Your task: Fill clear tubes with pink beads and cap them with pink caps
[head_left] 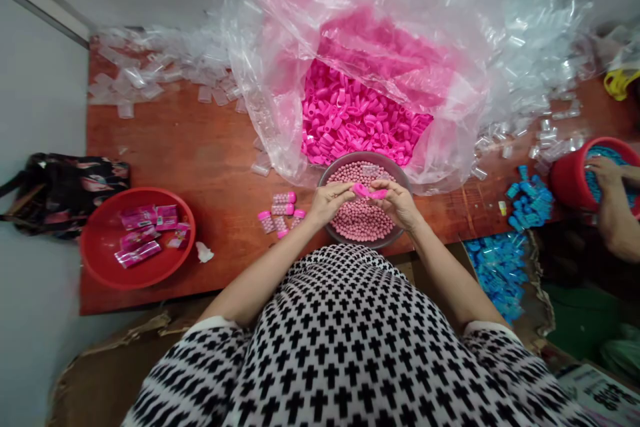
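Observation:
Above a grey bowl (327, 173) of pink beads (363, 223), both hands meet with bright pink plastic pieces pinched between the fingertips. My left hand (329, 204) is closed on one pink plastic cap (359, 190). Touching it or nearly so is another pink plastic piece (379, 194), which my right hand (401, 205) pinches; its exact shape is unclear. A clear small container (370, 170) appears to lie on the beads. Left of the bowl are several bead-filled clear containers (281, 209) with pink caps. Just behind it, a large clear plastic bag (270, 100) holds many loose pink caps (357, 117).
Clear plastic containers (530, 47) are heaped along the back. On the left, a red basin (93, 240) holds pink packets, beside a dark floral bag (70, 187). Blue pieces (533, 200) lie at right, near a red bucket (565, 177) with another person's hand (605, 177) over it.

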`<state>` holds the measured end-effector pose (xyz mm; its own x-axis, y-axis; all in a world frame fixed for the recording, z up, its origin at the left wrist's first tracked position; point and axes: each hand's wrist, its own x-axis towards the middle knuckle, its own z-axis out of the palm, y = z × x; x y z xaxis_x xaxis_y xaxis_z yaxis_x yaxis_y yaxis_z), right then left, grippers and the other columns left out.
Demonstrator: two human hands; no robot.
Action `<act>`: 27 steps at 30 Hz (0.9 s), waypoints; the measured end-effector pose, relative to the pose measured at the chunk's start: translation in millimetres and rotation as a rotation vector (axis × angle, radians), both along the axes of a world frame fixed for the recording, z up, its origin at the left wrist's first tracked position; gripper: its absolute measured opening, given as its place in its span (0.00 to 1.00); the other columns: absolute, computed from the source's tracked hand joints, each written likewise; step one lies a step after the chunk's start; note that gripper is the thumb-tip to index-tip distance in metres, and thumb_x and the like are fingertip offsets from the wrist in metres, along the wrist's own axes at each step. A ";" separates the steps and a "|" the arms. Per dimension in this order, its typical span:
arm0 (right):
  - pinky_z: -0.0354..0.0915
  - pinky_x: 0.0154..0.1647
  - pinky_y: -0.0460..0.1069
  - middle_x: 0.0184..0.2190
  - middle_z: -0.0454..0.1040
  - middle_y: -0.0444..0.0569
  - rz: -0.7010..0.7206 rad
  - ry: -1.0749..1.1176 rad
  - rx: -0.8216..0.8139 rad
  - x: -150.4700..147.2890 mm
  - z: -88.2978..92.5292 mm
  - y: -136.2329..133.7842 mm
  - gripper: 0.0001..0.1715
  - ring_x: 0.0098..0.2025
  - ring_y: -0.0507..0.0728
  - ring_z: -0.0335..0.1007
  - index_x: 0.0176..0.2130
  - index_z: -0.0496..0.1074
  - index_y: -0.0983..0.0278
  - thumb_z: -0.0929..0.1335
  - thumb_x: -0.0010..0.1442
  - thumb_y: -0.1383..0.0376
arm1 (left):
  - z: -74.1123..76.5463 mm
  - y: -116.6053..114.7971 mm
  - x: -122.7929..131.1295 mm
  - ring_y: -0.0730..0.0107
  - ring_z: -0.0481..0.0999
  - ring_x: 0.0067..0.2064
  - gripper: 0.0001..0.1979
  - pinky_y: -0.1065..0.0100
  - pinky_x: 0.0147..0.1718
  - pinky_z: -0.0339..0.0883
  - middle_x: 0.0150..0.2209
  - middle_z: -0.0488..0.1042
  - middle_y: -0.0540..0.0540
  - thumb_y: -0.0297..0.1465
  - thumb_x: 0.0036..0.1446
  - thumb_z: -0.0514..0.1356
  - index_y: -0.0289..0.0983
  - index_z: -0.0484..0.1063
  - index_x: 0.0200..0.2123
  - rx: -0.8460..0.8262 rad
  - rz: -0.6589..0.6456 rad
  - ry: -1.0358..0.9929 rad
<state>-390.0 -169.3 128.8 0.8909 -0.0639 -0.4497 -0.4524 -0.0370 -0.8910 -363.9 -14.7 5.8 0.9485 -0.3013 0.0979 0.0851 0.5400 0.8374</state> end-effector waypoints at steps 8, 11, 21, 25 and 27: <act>0.72 0.45 0.58 0.29 0.78 0.48 -0.007 0.401 0.250 -8.5 -22.2 23.6 0.20 0.38 0.57 0.74 0.35 0.74 0.65 0.74 0.46 0.54 | -10.7 -0.5 -19.4 0.64 0.74 0.47 0.15 0.61 0.49 0.67 0.42 0.77 0.42 0.41 0.56 0.61 0.39 0.80 0.41 0.093 0.020 -0.115; 0.73 0.43 0.55 0.26 0.77 0.46 -0.151 0.381 0.320 -14.6 -34.3 31.7 0.13 0.33 0.54 0.73 0.32 0.74 0.65 0.72 0.46 0.60 | -11.8 2.3 -25.2 0.64 0.74 0.45 0.14 0.61 0.48 0.68 0.40 0.78 0.43 0.40 0.59 0.59 0.39 0.80 0.40 0.110 0.022 -0.171; 0.73 0.34 0.50 0.35 0.77 0.50 -0.001 0.541 0.150 -4.3 -50.9 46.2 0.20 0.36 0.55 0.74 0.42 0.72 0.63 0.68 0.56 0.52 | -41.8 35.4 -31.2 0.62 0.75 0.47 0.15 0.59 0.51 0.67 0.44 0.78 0.43 0.38 0.60 0.57 0.37 0.77 0.44 0.280 -0.007 -0.087; 0.72 0.33 0.46 0.44 0.75 0.49 0.033 0.364 -0.111 10.6 -44.1 26.2 0.18 0.37 0.51 0.73 0.41 0.72 0.62 0.72 0.53 0.55 | -74.3 76.6 -34.5 0.60 0.74 0.49 0.17 0.55 0.53 0.65 0.45 0.78 0.43 0.41 0.60 0.56 0.38 0.77 0.45 0.535 0.144 -0.056; 0.72 0.32 0.45 0.42 0.75 0.49 -0.002 0.322 -0.173 13.8 -41.1 10.1 0.16 0.34 0.50 0.72 0.38 0.72 0.63 0.72 0.52 0.56 | -80.9 82.6 -29.8 0.59 0.72 0.51 0.16 0.53 0.55 0.63 0.45 0.78 0.43 0.41 0.60 0.56 0.37 0.77 0.44 0.663 0.248 -0.131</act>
